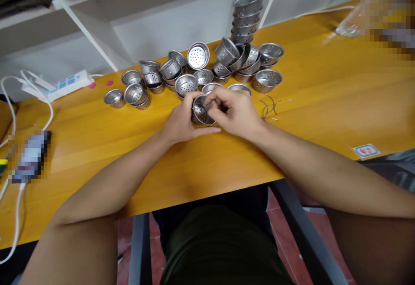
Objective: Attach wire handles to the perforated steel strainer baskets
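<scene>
A glossy orange-yellow wooden desk (324, 103) stands against white shelving (168, 25) with slanted white braces. A white power strip (61, 85) and cables lie at its left end. Below, grey metal legs (301, 228) stand on red floor tiles (285, 233).

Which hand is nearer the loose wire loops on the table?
Right. The right hand sits just left of the wire loops, apart from them; the left hand is farther left, beyond the strainer cup both hands grip.

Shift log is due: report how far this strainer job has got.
Done: unclear; a neat stack of cups stands at the back. In hand: the left hand and right hand hold one perforated cup. Left: probably the loose cups scattered behind them, and a few wire loops beside the right hand.
</scene>
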The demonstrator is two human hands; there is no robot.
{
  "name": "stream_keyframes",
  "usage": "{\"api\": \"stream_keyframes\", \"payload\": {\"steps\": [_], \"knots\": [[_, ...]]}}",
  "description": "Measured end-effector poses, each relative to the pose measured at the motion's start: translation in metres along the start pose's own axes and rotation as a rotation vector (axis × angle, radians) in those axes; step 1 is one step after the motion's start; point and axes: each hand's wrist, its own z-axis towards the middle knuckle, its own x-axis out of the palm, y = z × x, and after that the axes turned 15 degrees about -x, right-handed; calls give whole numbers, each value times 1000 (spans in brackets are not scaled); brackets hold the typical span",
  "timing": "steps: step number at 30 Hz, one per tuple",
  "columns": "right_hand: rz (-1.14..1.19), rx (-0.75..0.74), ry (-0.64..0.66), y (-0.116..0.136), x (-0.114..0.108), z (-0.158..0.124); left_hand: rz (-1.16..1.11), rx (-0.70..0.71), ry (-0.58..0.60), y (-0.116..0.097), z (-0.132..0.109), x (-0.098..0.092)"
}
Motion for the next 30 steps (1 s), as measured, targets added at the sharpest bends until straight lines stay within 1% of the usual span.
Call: {"api": "stream_keyframes", "payload": {"steps": [3, 5, 8, 10, 13, 16, 19, 22, 24, 27, 30], "knots": [[-2, 3, 32, 0, -3, 1, 0, 0, 1, -2, -1, 0], [35, -49, 97, -4, -12, 3, -3, -4, 16, -4, -1, -3], [144, -166, 296, -12, -30, 8, -21, -5, 37, -4, 1, -6], [216, -184, 399, -17, -40, 11, -27, -6, 58, -4, 2, -7], [313, -175, 460, -21, -49, 14, -37, 5, 97, -4, 4, -9], [387, -161, 510, -23, -52, 15, -65, 48, 117, -4, 5, -10], [361, -178, 512, -24, -51, 14, -80, 55, 124, -1, 7, -11], [260, -241, 463, -23, -47, 12, -94, 30, 119, 4, 10, -12], [199, -287, 426, -21, -43, 11, -100, 13, 94, 6, 13, -13], [137, -329, 377, -17, -39, 9, -87, -20, 53, 4, 14, -15], [97, -344, 357, -13, -39, 7, -67, -2, 33, -1, 15, -18]]}}
